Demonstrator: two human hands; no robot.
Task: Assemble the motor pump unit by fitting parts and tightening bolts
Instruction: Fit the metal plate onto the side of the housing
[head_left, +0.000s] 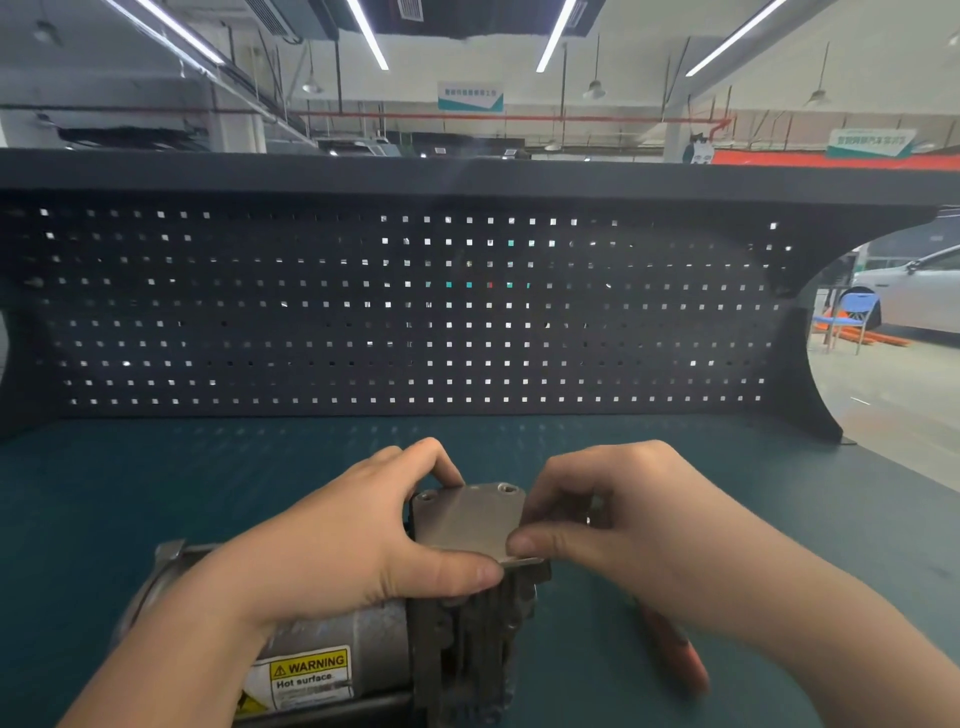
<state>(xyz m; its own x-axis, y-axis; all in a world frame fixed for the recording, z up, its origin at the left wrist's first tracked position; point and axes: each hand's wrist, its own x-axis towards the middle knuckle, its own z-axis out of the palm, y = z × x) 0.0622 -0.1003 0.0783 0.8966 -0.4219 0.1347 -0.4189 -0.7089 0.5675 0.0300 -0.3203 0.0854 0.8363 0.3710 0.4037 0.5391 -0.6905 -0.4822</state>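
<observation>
The motor pump unit (363, 639) lies on its side on the green bench, a grey cylinder with a yellow warning label and a dark finned block at its right end. A flat grey metal cover plate (470, 519) with corner holes sits on top of that block. My left hand (353, 535) holds the plate's left side, thumb at the near edge and fingers curled over the far corner. My right hand (608, 519) pinches the plate's right near corner between thumb and fingers.
An orange-red tool handle (680, 660) lies on the bench mat (208, 478) under my right forearm. A dark pegboard (415, 312) closes the back of the bench. Beyond the right end are a blue chair (852, 317) and a white car (919, 291).
</observation>
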